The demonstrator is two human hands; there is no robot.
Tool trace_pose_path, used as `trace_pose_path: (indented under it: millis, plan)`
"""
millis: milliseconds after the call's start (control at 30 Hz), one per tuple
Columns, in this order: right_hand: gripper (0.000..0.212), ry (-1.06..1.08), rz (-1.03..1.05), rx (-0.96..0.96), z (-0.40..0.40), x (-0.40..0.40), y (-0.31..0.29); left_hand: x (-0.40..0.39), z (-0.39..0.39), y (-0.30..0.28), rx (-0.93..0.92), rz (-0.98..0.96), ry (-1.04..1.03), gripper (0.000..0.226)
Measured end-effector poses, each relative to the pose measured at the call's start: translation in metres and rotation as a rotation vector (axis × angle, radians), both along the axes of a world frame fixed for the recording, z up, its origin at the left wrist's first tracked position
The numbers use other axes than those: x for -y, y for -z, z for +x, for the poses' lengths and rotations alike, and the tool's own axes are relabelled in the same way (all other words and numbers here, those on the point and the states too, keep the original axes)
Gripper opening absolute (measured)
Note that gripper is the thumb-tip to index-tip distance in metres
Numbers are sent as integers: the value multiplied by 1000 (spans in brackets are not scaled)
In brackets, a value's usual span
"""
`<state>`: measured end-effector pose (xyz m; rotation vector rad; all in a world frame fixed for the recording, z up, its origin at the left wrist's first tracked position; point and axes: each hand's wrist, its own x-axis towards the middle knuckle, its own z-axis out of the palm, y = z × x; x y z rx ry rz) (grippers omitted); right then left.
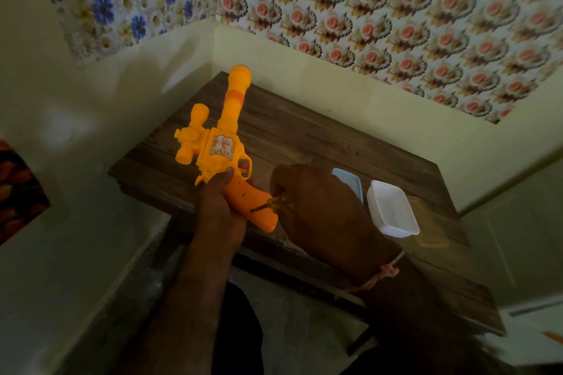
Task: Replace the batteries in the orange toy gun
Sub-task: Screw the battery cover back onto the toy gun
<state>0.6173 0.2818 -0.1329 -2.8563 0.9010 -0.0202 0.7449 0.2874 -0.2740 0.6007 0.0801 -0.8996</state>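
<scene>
Both hands work at the gun's grip, above the table's near edge.

Left hand [217, 210] is wrapped round the handle of the orange toy gun [224, 143], barrel pointing away; right hand [320, 207] is closed on a small screwdriver [274, 202], its tip set against the grip. Looks like the battery-cover screw is being undone. Next he'll need steady turning, then somewhere for the screw, perhaps the white tub [393, 210] nearby.

orange toy gun [224, 143], white tub [393, 210], floral wallpaper [396, 9]
</scene>
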Motion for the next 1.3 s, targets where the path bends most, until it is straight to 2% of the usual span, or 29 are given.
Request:
trace_pose_path:
  millis: [100,233,367,533,667,767,867,967,1067,1233,1300]
  plan:
    - [27,3,-65,-41,1,2,0,-1,1,-2,-1,7,26,67]
    - [34,15,14,41,-1,0,2,1,1,2,-16,-10,3,46]
    - [16,-5,-34,34,-3,2,1,2,1,4,9,-4,-1,48]
    - [28,0,-117,-33,-2,6,-1,2,3,5,6,-10,13,54]
    - [26,1,-34,40,-3,4,2,4,2,6,-9,-29,23,55]
    - [18,0,-67,-4,-2,6,0,4,2,8,1,-25,17,53]
    - [28,13,-101,-36,-2,7,-1,1,2,5,16,-31,30,63]
    - [28,13,-12,47,-3,2,2,2,2,6,10,-37,35,64]
    - [21,-7,-18,41,-1,2,2,2,2,6,11,-28,20,60]
    - [28,17,-46,6,1,7,4,0,3,1,12,-28,31,85]
    - [21,23,31,48,-1,5,4,2,2,4,-7,-12,10,74]
